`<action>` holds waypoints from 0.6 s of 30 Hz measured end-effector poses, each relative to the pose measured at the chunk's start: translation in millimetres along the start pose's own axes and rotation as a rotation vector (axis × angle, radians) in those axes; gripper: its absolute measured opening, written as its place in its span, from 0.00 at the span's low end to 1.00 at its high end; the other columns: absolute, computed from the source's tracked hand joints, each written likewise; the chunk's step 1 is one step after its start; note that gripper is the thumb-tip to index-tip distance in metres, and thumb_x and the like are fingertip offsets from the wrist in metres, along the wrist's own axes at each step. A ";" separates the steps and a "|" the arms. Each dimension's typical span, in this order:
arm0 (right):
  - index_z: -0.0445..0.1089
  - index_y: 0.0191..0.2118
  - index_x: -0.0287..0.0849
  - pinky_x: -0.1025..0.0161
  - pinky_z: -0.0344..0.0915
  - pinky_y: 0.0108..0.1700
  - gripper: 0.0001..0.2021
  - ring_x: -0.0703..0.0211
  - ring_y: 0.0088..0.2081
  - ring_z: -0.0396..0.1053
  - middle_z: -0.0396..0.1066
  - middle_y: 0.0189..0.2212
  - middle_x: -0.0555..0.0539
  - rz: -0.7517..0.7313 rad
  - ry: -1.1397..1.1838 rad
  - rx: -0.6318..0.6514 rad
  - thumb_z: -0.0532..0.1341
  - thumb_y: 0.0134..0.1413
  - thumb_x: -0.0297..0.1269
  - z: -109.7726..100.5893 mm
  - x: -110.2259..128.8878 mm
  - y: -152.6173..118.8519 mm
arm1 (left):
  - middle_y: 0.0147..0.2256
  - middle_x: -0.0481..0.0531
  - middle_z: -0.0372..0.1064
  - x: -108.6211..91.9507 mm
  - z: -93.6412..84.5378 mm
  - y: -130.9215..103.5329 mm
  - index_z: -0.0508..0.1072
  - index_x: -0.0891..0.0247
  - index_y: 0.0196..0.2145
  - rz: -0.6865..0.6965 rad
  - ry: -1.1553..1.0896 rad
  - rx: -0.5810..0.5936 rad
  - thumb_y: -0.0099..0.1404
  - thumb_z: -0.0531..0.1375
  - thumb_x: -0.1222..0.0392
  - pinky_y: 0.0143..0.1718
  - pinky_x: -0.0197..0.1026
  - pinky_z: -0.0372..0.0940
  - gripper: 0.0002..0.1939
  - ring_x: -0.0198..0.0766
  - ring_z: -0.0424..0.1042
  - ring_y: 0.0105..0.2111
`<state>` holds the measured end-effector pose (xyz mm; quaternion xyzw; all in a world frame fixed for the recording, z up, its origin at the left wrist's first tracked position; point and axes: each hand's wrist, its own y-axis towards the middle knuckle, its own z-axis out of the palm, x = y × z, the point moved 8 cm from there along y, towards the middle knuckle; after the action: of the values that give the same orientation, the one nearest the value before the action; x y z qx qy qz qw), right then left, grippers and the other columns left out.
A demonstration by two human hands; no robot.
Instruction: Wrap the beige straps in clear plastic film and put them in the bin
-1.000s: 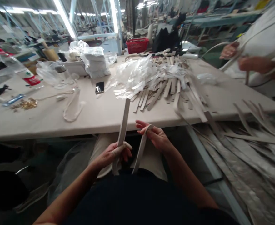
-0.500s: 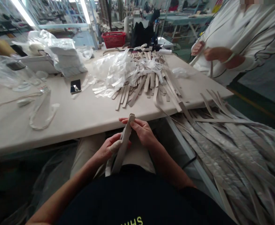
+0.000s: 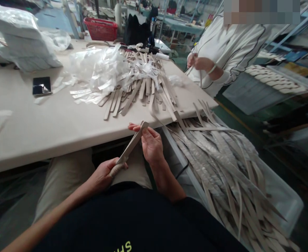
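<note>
Below the table edge: one strip held between two hands

Just below the near edge of a pale table (image 3: 51, 129), a long beige strip (image 3: 131, 145) is held at both ends, slanting up from lower left to upper right over the person's lap. The lower end is pinched in the left hand (image 3: 104, 175), whose fingers are closed around it. The upper end is gripped by the right hand (image 3: 150, 143), thumb and fingers pressed together on it, right beside the table edge.

On the tabletop, well apart from the hands, a loose heap of similar strips (image 3: 140, 87) is spread, mixed with crumpled clear plastic (image 3: 101, 68). Some strips reach the table's right edge and hang over it. A dark phone (image 3: 41, 85) is laid flat to the left of the heap, with bare table around it.

To the right of the lap, a large pile of long strips (image 3: 222, 164) fills a bin beside the table, near the right forearm.

At the far corner, another person in a white top (image 3: 235, 45) is seen, hands (image 3: 198, 63) together, clear of the near edge.
</note>
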<state>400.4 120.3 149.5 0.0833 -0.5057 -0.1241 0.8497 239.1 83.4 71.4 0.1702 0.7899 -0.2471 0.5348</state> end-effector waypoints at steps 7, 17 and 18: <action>0.75 0.36 0.45 0.43 0.66 0.63 0.19 0.46 0.51 0.76 0.79 0.42 0.43 -0.055 -0.233 -0.076 0.59 0.63 0.56 -24.4 31.1 7.5 | 0.45 0.55 0.79 20.8 -5.1 -4.1 0.79 0.57 0.51 0.004 0.008 -0.024 0.65 0.62 0.41 0.47 0.43 0.70 0.23 0.51 0.76 0.45; 0.73 0.46 0.41 0.47 0.66 0.60 0.12 0.47 0.58 0.71 0.72 0.55 0.37 -0.909 -0.617 -0.510 0.55 0.69 0.39 -129.1 234.7 -0.8 | 0.47 0.37 0.79 81.1 -92.3 -31.6 0.70 0.44 0.61 -0.045 0.006 -0.453 0.68 0.61 0.58 0.48 0.38 0.71 0.24 0.48 0.74 0.56; 0.74 0.50 0.40 0.46 0.66 0.60 0.14 0.45 0.62 0.68 0.70 0.58 0.36 -0.901 -0.687 -0.585 0.55 0.69 0.40 -146.0 242.4 -3.7 | 0.45 0.33 0.79 83.7 -99.1 -34.1 0.72 0.44 0.58 -0.008 -0.051 -0.485 0.70 0.57 0.65 0.43 0.34 0.71 0.23 0.48 0.73 0.57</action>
<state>639.4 47.6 282.5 0.0077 -0.6100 -0.6219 0.4911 114.5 112.6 31.1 0.0274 0.8129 -0.0568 0.5790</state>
